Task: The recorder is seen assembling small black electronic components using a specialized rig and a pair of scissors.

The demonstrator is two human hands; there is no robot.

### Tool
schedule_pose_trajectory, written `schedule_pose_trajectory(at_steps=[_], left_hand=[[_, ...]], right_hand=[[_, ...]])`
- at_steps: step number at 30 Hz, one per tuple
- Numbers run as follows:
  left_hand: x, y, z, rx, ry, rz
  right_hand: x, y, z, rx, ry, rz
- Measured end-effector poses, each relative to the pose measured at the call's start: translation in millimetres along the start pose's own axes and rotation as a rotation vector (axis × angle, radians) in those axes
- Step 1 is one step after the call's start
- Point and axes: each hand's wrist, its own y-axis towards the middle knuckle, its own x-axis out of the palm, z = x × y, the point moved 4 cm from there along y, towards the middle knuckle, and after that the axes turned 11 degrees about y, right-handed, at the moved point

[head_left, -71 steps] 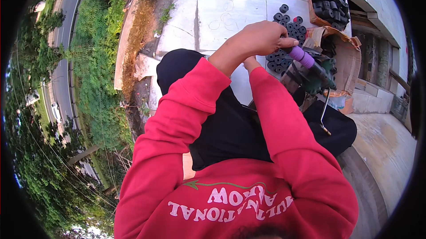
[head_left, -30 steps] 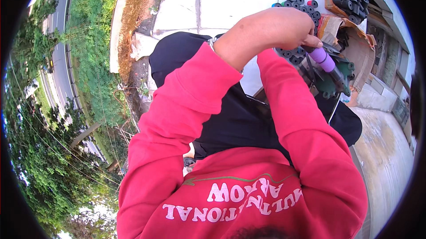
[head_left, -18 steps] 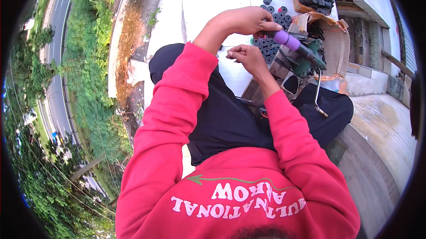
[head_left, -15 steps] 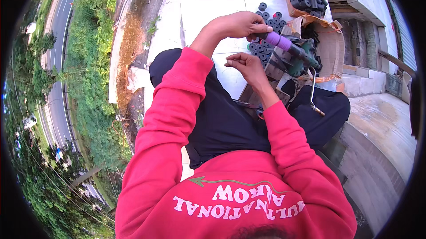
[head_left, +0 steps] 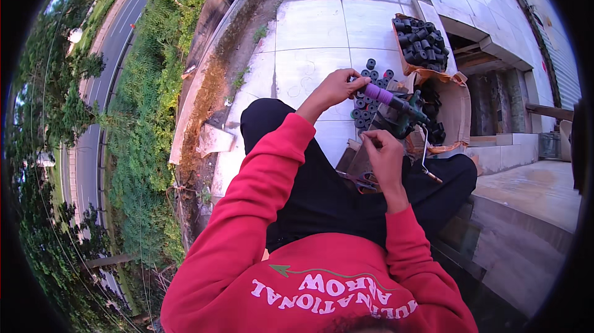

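My left hand [head_left: 338,90] has its fingertips closed on the dark outer end of a purple-wrapped spindle [head_left: 378,93]. That spindle sticks out of a dark green hand-cranked machine [head_left: 405,116], whose bent metal crank [head_left: 425,158] hangs toward my knee. My right hand [head_left: 386,158] is raised just below the machine, thumb and fingers pinched together. Anything between those fingertips is too small to make out. Scissors [head_left: 367,182] lie by my lap, below the right hand. Several small black rolls with holed centres [head_left: 366,103] stand on the tiles behind the spindle.
A cardboard box [head_left: 405,54] full of black rolls stands at the far right. Nearer is an opened carton [head_left: 456,110] with more dark pieces. Pale tiles [head_left: 312,26] spread ahead; a low mossy ledge [head_left: 207,95] edges the left, with greenery and a road below.
My right hand has moved from beside the spindle's end, rightward and nearer to me, under the machine. My left hand stays at the spindle's end. The whole view has shifted.
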Motion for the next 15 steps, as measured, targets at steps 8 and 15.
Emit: schedule_pose_trajectory(at_steps=[8,15], left_hand=[[-16,-1,-1,0.003,0.194,0.151],[3,-11,-4,-0.189,-0.214,0.097]], right_hand=[[-22,11,-30,0.192,0.383,0.071],[0,42,-21,0.153,0.484,0.177]])
